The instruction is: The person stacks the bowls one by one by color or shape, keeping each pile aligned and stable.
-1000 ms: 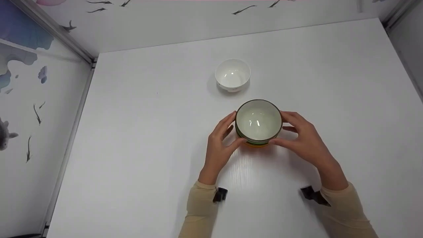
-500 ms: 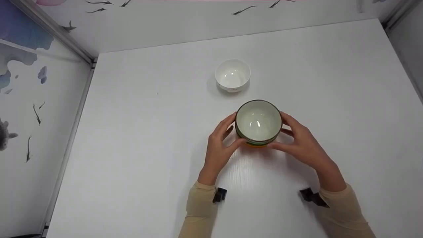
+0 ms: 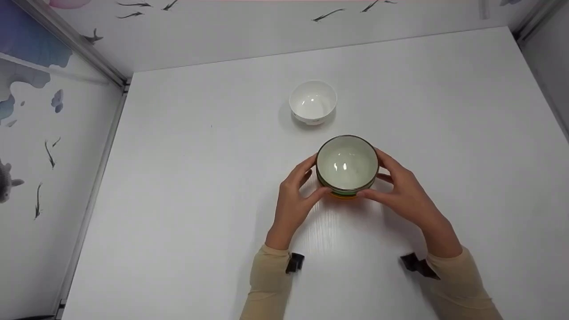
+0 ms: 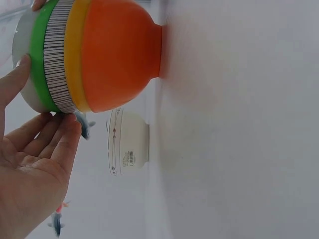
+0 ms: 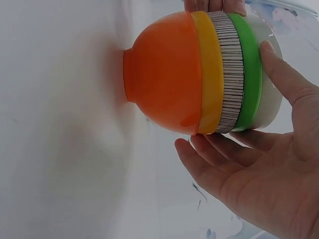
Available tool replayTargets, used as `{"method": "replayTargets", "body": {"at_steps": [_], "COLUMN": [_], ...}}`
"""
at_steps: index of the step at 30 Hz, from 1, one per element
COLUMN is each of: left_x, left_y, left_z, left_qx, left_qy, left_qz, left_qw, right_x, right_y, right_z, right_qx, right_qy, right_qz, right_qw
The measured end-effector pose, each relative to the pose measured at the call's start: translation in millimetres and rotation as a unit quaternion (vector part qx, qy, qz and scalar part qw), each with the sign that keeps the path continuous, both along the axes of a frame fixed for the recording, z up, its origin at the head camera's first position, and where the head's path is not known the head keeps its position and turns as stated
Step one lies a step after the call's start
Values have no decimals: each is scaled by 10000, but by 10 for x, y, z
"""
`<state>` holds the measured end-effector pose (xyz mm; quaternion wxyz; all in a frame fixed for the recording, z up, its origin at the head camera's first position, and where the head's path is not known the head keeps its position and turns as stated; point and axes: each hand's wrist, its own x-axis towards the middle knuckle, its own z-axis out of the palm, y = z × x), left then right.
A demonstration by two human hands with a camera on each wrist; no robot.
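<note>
A stack of nested bowls stands upright on the white table [image 3: 186,200]. Its top bowl [image 3: 347,160] is pale with a thin brown rim. Below it the wrist views show a green bowl [image 5: 249,74], a black-and-white striped bowl [image 4: 56,55], a yellow bowl [image 4: 75,55] and an orange bowl [image 5: 167,74] at the base. My left hand [image 3: 295,191] holds the stack from the left, thumb in front and fingers around the side. From the right, my right hand [image 3: 402,191] grips it the same way, its thumb [image 5: 284,74] against the pale bowl.
A single white bowl [image 3: 313,101] sits behind the stack, slightly to the left. Printed panels stand along the back [image 3: 249,31] and left [image 3: 66,178] of the table. Black wrist mounts [image 3: 294,263] stick out from both sleeves.
My right hand has shifted slightly left and closer in around the stack. The top bowl has moved a touch left, while the left hand and the white bowl stay nearly still.
</note>
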<state>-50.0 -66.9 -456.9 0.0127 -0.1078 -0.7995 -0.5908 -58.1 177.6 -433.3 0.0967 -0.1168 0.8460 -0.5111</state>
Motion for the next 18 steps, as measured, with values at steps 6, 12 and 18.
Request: {"method": "replayTargets", "body": {"at_steps": [6, 12, 18], "left_x": [2, 4, -1], "left_y": [4, -1, -7], "left_z": [3, 7, 12], "left_qx": [-9, -39, -58], "left_qy": [20, 31, 45], "left_qz": [-23, -27, -66], "left_qw": [10000, 10000, 10000], "right_x": [6, 14, 9], "right_y": [8, 7, 21], "right_z": [-18, -13, -24], "right_qx": [62, 99, 77], "right_qy": [36, 52, 57], "right_qz": [-29, -39, -33], "right_qw": [10000, 9999, 9999]}}
